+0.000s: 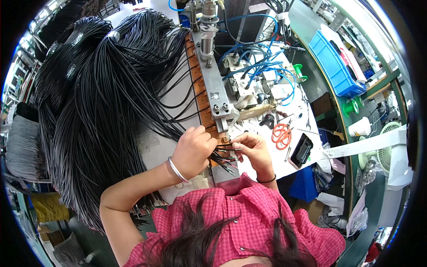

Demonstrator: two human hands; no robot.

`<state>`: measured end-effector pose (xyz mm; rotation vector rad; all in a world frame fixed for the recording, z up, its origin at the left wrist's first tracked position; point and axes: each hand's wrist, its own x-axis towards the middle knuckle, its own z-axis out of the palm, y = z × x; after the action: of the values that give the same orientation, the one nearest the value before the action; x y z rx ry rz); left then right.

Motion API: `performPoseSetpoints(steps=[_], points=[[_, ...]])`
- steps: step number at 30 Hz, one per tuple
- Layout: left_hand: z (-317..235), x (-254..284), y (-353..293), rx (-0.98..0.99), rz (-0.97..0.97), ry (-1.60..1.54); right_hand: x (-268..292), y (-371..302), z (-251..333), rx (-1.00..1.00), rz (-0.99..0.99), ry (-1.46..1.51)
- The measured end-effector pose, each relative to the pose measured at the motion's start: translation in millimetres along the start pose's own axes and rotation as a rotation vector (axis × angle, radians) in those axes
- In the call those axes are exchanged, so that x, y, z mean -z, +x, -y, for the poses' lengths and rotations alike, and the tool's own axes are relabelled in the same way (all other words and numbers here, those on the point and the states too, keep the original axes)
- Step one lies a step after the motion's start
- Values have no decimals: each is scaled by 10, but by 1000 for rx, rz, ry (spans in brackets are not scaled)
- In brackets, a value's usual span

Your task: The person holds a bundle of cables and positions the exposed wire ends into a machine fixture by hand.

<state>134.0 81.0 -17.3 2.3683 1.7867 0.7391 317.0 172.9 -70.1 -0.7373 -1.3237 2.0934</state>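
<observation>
A huge heap of thin black cables [120, 80] spreads over the left of the bench, some of them running toward my hands. My left hand [194, 150] is closed round a small bunch of them. Their stripped ends, with coloured wire tips [227, 167], stick out below and right of the fist. With thumb and fingers my right hand [252, 151] pinches the end of one cable, close to the near end of an orange-brown slotted strip [207, 116]. Several cables lie across that strip. Just beyond my hands stands a metal press bar with cylinders [212, 80].
Blue air tubes [267, 66] loop over the fixtures behind. On the white bench top to the right lie an orange-red coil [281, 136], a black phone-like case [302, 150] and slim tools. A blue crate [336, 64] stands at the far right, with a small fan [390, 147] nearer.
</observation>
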Motion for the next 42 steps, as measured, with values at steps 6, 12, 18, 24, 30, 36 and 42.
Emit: performPoseSetpoints(steps=[6, 12, 18, 24, 30, 36, 42], points=[[35, -86, -30, -61, 30, -22, 112, 65, -134, 48, -24, -48], [13, -18, -10, -7, -12, -14, 39, 116, -125, -26, -119, -134], [12, -34, -33, 30, 37, 40, 199, 181, -148, -161, 87, -62], [63, -46, -28, -15, 38, 106, 96, 126, -59, -177, -93, -208], [35, -74, -44, 51, 25, -6, 18, 14, -46, 59, -94, -128], [25, -37, -9, -27, -4, 6, 4, 18, -66, 69, -144, -85], [2, -44, -13, -8, 40, 68, -8, -9, -47, 74, -145, -42]])
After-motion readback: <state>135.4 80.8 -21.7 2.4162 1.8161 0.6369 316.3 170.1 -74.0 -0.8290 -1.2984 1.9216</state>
